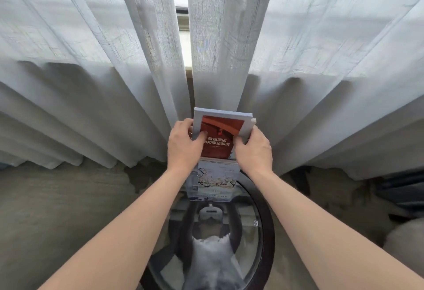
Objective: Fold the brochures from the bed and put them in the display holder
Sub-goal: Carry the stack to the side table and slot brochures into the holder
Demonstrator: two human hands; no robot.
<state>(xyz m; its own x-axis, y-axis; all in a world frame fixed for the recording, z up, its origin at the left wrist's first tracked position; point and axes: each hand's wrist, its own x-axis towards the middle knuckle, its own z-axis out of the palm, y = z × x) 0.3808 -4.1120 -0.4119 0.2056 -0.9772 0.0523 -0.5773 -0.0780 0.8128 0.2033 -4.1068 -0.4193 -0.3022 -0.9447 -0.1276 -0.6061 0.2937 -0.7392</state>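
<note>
A folded red brochure (221,133) with white lettering stands upright at the back of a clear display holder (192,186), among a pale stack of other folded brochures. My left hand (183,145) grips its left edge, thumb on the red front. At its right edge my right hand (253,149) pinches it the same way. In the holder's lower front tier sits a brochure with a pale blossom picture (216,177). The holder stands at the far edge of a round glass table (267,227).
Sheer grey curtains (114,83) hang right behind the holder and reach the carpet (57,209). The table has a dark rim and its glass top mirrors me. A dark object lies on the floor at the right (403,193).
</note>
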